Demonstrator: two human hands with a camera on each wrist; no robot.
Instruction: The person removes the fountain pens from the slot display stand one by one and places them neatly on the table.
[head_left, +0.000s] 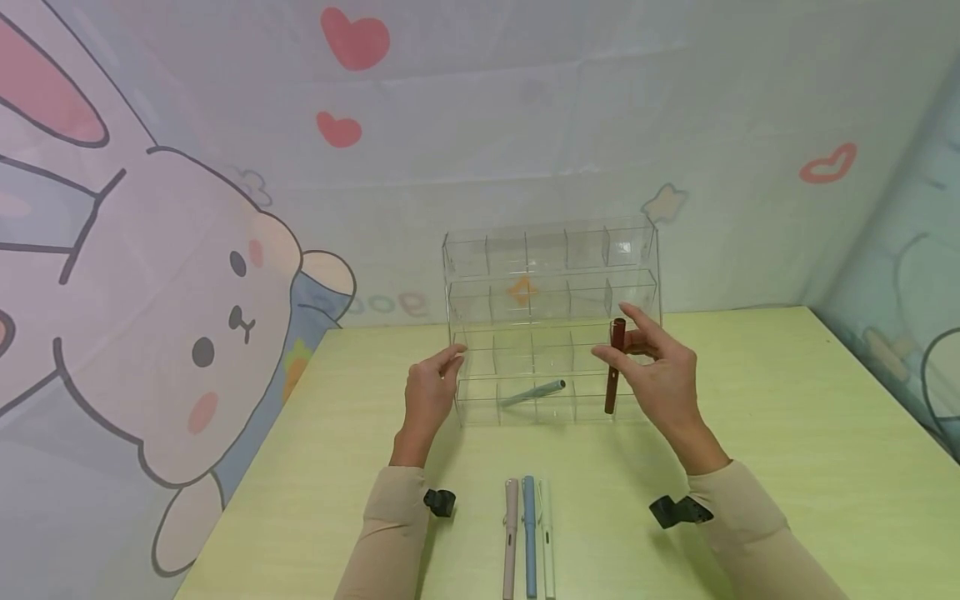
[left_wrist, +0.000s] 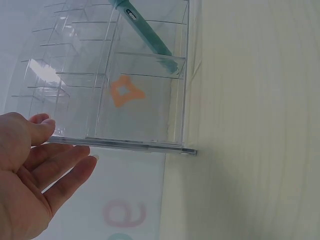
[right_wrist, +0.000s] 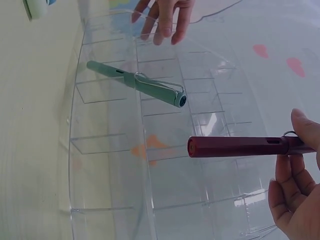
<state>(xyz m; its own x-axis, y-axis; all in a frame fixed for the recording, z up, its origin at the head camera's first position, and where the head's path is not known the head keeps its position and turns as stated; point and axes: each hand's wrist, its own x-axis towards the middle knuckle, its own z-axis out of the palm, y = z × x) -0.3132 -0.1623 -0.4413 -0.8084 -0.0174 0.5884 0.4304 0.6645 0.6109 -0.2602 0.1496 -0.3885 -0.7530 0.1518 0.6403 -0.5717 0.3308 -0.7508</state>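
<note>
A clear acrylic display rack [head_left: 551, 350] with stepped, divided tiers stands on the table. At its left side, my left hand [head_left: 431, 392] pinches the side panel's edge between thumb and fingers, the other fingers loosely bent. My right hand [head_left: 663, 375] holds a dark red capped pen [head_left: 612, 383] between thumb and fingers, nearly upright in front of the rack's right side. In the right wrist view the pen's blunt end [right_wrist: 192, 147] points away from the hand. A teal pen [right_wrist: 135, 82] with a wire clip lies slanted in the lowest tier, across a divider.
Three capped pens lie side by side on the table in front of the rack: pinkish [head_left: 511, 533], blue [head_left: 529, 533] and white [head_left: 547, 533]. Behind the rack hangs a printed cloth [head_left: 525, 108]. Small black wrist cameras [head_left: 441, 502] sit on both sleeves.
</note>
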